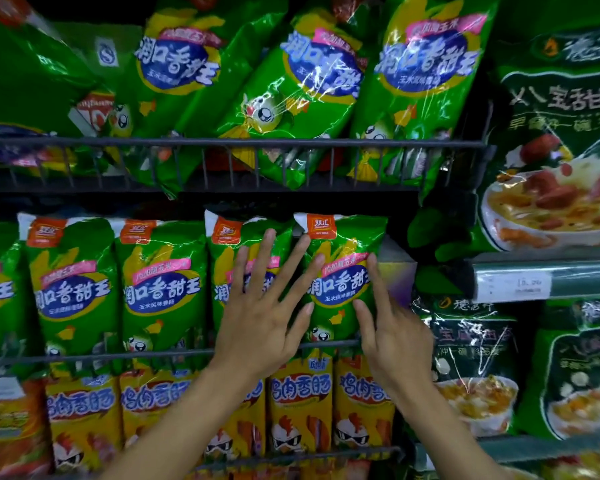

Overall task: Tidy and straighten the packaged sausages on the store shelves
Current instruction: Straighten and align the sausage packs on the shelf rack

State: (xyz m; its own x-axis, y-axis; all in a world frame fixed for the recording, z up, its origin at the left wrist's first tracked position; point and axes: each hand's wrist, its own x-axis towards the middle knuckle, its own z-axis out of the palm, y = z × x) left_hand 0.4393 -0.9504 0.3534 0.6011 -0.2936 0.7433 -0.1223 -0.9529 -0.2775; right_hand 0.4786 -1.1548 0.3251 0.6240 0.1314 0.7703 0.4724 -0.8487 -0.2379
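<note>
Sausage pack (343, 275): upright, long axis vertical, mid shelf, btwn both hands.
L hand (260, 317): fingers spread flat, holds nothing.
R hand (392, 327): open at pack's rt edge, nearer.

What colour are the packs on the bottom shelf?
Yellow bottom-shelf packs, with blue lettering; head view.

Wire-fronted store shelves, three tiers, stocked with packaged sausages.

Top wire shelf (229, 143): green packs (291, 91) leaning at mixed angles. Middle wire shelf (125, 355): green packs (73, 289) upright, side by side. Bottom wire shelf (291, 457): yellow packs (300, 403) upright. Adjacent right-hand shelf (548, 275): dark green bags (551, 140), price label (530, 284) on its edge.
</note>
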